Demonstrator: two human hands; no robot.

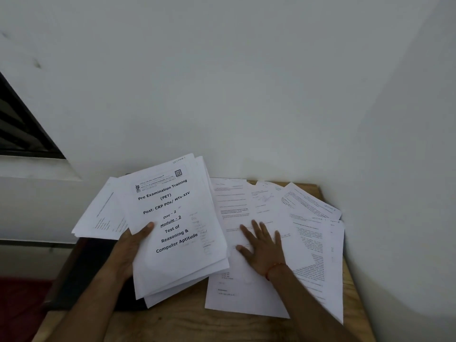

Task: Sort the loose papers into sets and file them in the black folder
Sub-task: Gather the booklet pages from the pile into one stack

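From my feed, a wooden worktop (pixel 172 324) sits pushed into a corner of white wall (pixel 246 95), with one dark louvred window (pixel 22 127) cut off at the left edge and a red surface (pixel 19 299) low on the left. Two hands are in view. My left hand (pixel 130 248) grips a stack of papers (pixel 177 230) by its left edge, thumb on the cover, which reads "Pre Examination Training (PET)… Module - 2". The stack is raised and tilted, its sheets uneven at the bottom, too many to count. Behind it a few more sheets (pixel 103 213) fan out leftward; I cannot tell whether they are held or lying loose. My right hand (pixel 261 248), an orange thread (pixel 272 269) on the wrist, lies flat with fingers spread on the loose papers (pixel 308 243), which overlap across the right half of the worktop. I count at least five, their print too small to read. The one black folder (pixel 86 265) lies at the left side of the worktop, mostly hidden under the stack and my left forearm.
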